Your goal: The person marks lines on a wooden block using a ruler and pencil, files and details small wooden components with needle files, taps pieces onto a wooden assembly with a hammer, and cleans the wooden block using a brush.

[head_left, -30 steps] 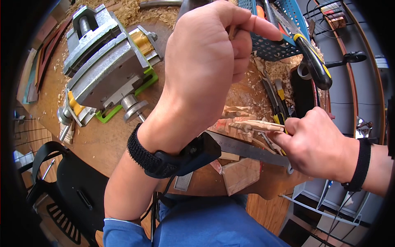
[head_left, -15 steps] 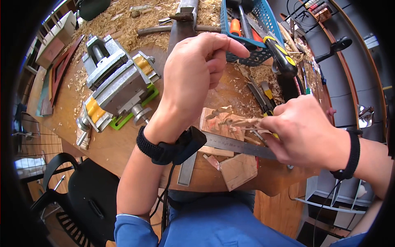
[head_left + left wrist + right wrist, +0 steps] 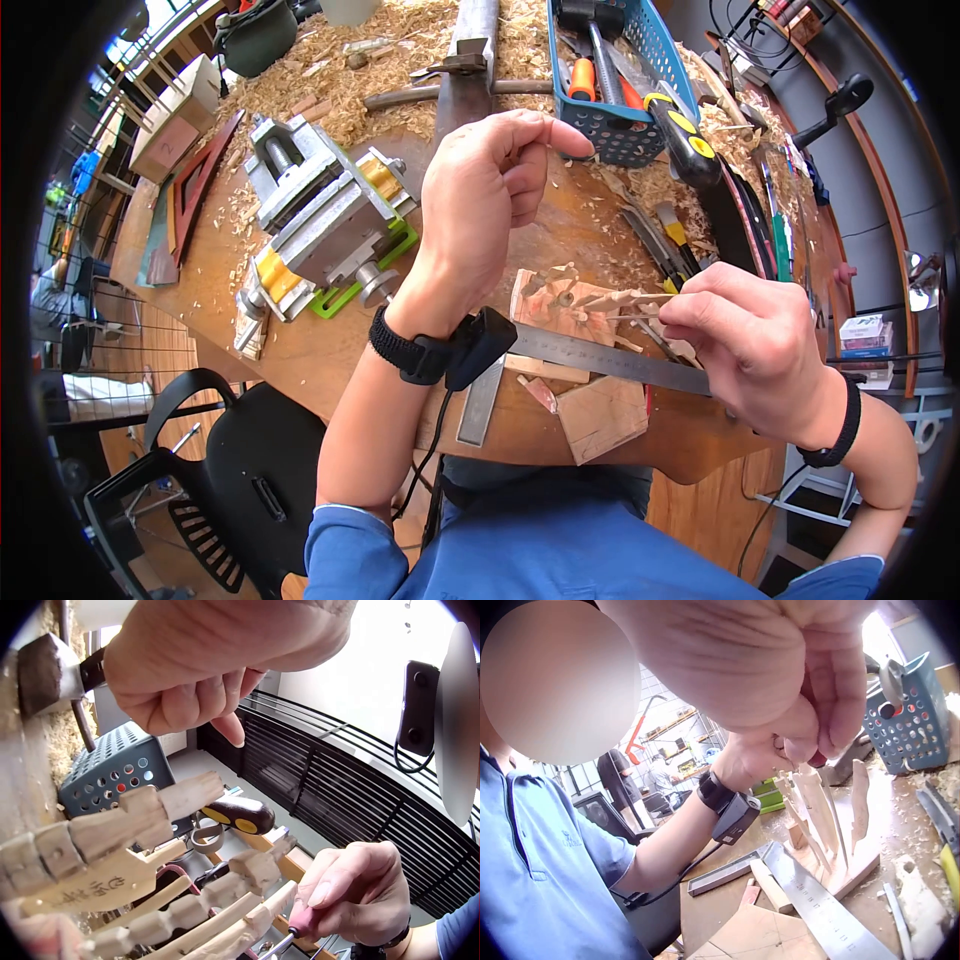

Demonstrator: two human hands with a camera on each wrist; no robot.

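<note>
Several carved, jointed wooden fingers (image 3: 90, 844) rise from a wooden base (image 3: 523, 300) on the bench. My right hand (image 3: 750, 325) pinches the pink handle of a slim screwdriver (image 3: 305, 919) beside them. Its metal shaft runs in among the wooden fingers, where the tip is hidden. My left hand (image 3: 475, 195) is raised above the left side of the carving, wrist bent. Its fingers are curled, the index less so, and nothing shows in its grip. Below the carving lies a steel ruler (image 3: 610, 362).
A metal vise (image 3: 335, 225) stands on the left of the bench. At the back right is a blue basket (image 3: 630, 130) of tools, with cutters and shavings nearby. A wood block (image 3: 603, 415) lies at the near edge, and a black chair (image 3: 270, 470) stands front left.
The head view has drawn back, showing more bench. My right hand has turned so its thumb and fingertips face the carving; the left stays curled over its left side.
</note>
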